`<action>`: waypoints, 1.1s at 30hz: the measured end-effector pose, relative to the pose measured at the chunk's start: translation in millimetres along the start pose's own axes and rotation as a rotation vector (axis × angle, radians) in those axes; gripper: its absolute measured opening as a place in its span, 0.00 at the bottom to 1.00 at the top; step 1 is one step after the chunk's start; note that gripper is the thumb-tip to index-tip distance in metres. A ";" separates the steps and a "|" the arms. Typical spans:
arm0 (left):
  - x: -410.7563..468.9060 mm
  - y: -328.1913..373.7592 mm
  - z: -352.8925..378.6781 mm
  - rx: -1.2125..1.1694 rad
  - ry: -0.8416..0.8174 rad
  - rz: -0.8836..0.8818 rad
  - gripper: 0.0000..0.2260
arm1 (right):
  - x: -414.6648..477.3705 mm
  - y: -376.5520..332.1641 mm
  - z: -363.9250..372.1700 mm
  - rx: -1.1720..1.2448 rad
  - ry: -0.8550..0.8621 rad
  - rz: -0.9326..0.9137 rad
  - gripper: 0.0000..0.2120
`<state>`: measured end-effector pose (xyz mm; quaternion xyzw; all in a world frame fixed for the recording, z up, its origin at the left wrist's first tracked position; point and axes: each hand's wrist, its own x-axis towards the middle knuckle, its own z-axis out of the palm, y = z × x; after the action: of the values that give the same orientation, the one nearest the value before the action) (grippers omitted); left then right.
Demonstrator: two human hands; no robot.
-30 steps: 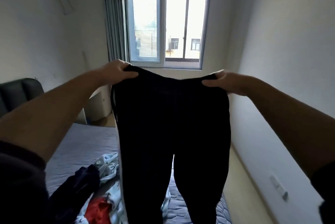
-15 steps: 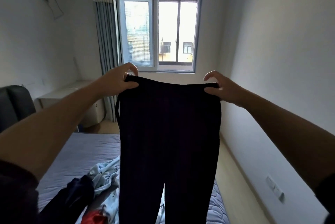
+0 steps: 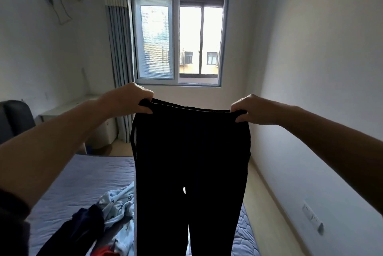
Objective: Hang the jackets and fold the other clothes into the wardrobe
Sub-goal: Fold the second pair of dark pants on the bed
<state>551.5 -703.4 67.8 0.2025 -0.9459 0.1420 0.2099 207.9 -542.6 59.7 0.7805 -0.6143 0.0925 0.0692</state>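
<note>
Black waistband fabric is pinched in both of your hands: your left hand (image 3: 128, 100) is curled round the left end of the waistband, thumb on the near side and fingers over the top edge, and your right hand (image 3: 255, 110) clamps the right end the same way, thumb underneath. Both arms are stretched forward, forearms bare. The trousers (image 3: 190, 162) hang flat and upright between the two hands, waistband pulled nearly level, slightly higher at the left. The two legs drop side by side and run out of the bottom of the frame, with a small gap of light showing at the crotch. A thin loop of fabric hangs off the left side seam. The trousers are held in the air above the bed (image 3: 83, 177), not touching it as far as the view shows. On the bed's grey-blue cover, lower left of the trousers, lies a crumpled pale blue patterned garment (image 3: 118, 204), a dark navy garment (image 3: 83, 226) beside it, and a bit of red cloth (image 3: 105, 251) at the bottom edge. A dark headboard (image 3: 14, 118) sits far left, with a white cabinet (image 3: 68, 108) beyond it. Straight ahead are the window (image 3: 178, 35) and a striped curtain (image 3: 118, 37); a wall socket (image 3: 313, 218) is low on the right wall.
</note>
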 end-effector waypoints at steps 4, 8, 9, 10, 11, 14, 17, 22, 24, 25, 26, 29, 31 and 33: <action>2.6 4.4 -0.9 0.063 0.006 -0.008 0.12 | 2.1 0.0 -5.9 -0.126 -0.114 0.103 0.18; 2.8 5.2 -2.7 0.000 0.106 -0.098 0.13 | -5.0 6.6 -13.5 -0.031 -0.225 0.218 0.04; 3.3 6.3 -1.6 -0.033 0.139 -0.130 0.13 | -6.6 8.0 -14.5 -0.039 -0.166 0.216 0.04; 4.4 8.4 0.2 -0.071 0.176 -0.161 0.12 | -7.7 10.8 -15.1 -0.054 -0.049 0.209 0.05; 6.2 11.5 2.1 -0.104 0.213 -0.189 0.12 | -9.1 13.8 -16.0 -0.058 0.074 0.199 0.06; 10.1 21.1 3.9 -0.147 0.249 -0.246 0.11 | -11.9 20.8 -17.2 -0.083 0.121 0.150 0.06; 8.8 29.9 1.8 -0.119 0.202 -0.199 0.12 | -18.6 24.5 -11.0 -0.145 0.020 0.069 0.16; 9.1 43.9 -2.2 -0.119 0.243 -0.176 0.13 | -29.7 29.4 5.1 -0.043 0.131 -0.048 0.19; 7.1 46.5 -3.5 -0.098 0.243 -0.161 0.14 | -30.3 31.3 3.9 0.013 0.165 -0.073 0.19; 5.6 47.4 -4.3 -0.080 0.234 -0.143 0.15 | -30.4 31.6 2.4 0.025 0.148 -0.078 0.19; 4.0 48.5 -4.6 -0.064 0.222 -0.122 0.15 | -30.7 30.4 1.6 0.019 0.098 -0.073 0.18; 1.3 47.0 -6.6 -0.028 0.209 -0.089 0.16 | -30.4 20.8 8.6 -0.045 -0.099 -0.059 0.10; 1.2 42.5 -7.6 -0.017 0.212 -0.110 0.16 | -30.1 11.9 16.1 -0.070 -0.202 -0.043 0.09; 1.3 38.6 -7.9 -0.003 0.199 -0.104 0.15 | -29.9 6.2 17.5 -0.058 -0.253 -0.010 0.08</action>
<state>536.0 -667.1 68.2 0.2358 -0.9088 0.1488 0.3103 196.1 -519.6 35.7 0.7866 -0.6168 -0.0250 0.0143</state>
